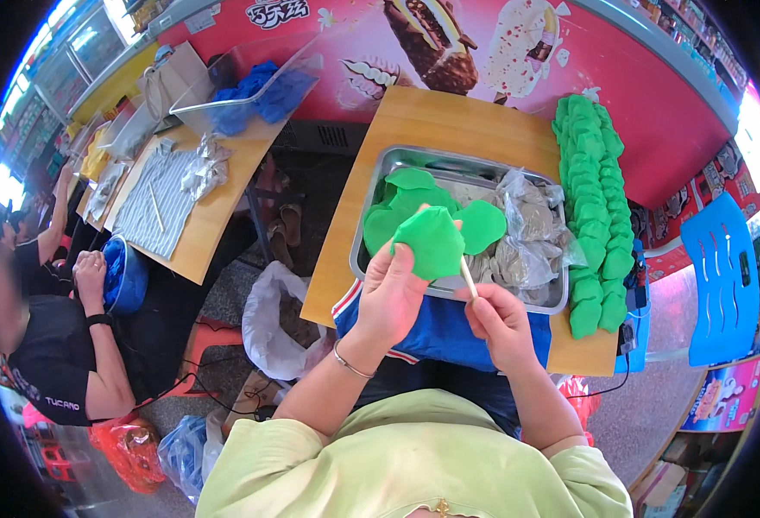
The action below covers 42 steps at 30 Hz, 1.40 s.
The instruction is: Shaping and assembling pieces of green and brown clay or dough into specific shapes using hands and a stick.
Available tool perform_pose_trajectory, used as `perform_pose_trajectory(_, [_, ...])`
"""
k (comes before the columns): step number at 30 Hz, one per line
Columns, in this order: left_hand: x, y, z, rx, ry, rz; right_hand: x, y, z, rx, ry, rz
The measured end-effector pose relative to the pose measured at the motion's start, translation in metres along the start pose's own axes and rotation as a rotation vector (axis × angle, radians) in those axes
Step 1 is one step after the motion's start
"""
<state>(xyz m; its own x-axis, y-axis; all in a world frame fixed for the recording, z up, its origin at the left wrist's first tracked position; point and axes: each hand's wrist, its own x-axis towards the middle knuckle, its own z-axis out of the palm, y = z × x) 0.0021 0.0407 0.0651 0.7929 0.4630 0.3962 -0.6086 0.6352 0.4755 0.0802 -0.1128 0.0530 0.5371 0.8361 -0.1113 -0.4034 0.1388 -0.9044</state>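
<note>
The left hand (388,298) grips a green piece (432,240) over the tray (542,307), thumb in front, probably to keep it flat. The right hand (496,324) pinches a stick (469,279) low, perhaps for steering. Green rows (589,198) line the worktop's (462,110) right, seemingly kept apart. Whether the stick's tip lies behind the piece is unclear; the bag's (531,220) wrinkles obscure its grey contents.

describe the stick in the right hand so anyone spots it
Find the metal tray on the wooden table. Over its near edge, the right hand holds the stick beside a green piece in the left hand. It is thin, straight and pale, unlike the broad green piece.
</note>
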Motion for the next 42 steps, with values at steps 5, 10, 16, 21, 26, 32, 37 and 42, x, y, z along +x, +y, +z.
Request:
perform_pose_trajectory(5, [0.001,0.009,-0.008,0.36,0.11,-0.003,0.005,-0.004,-0.002,-0.787,0.153,-0.542])
perform_pose_trajectory(10, [0.001,0.006,-0.007,0.504,0.137,0.114,0.0,-0.008,-0.001,-0.668,0.14,-0.399])
perform_pose_trajectory(16, [-0.001,0.005,-0.005,0.09,0.273,0.012,-0.001,-0.002,-0.001,-0.11,-0.057,0.014])
perform_pose_trajectory(21, [0.001,0.006,-0.005,0.164,0.229,0.092,0.0,0.003,0.006,-0.216,0.03,-0.097])
perform_pose_trajectory(26, [0.004,0.021,-0.008,0.612,0.18,0.031,0.005,-0.011,-0.006,-1.02,0.055,-0.439])
perform_pose_trajectory(32, [0.004,0.023,-0.006,0.656,0.074,-0.129,0.005,-0.005,-0.007,-0.787,-0.029,-0.367])
perform_pose_trajectory(37, [0.005,0.022,-0.003,0.468,0.092,-0.068,0.004,-0.003,-0.005,-0.417,-0.006,-0.113])
perform_pose_trajectory(42, [0.004,0.028,-0.005,0.651,0.039,-0.035,0.008,0.002,-0.001,-0.885,0.114,-0.521])
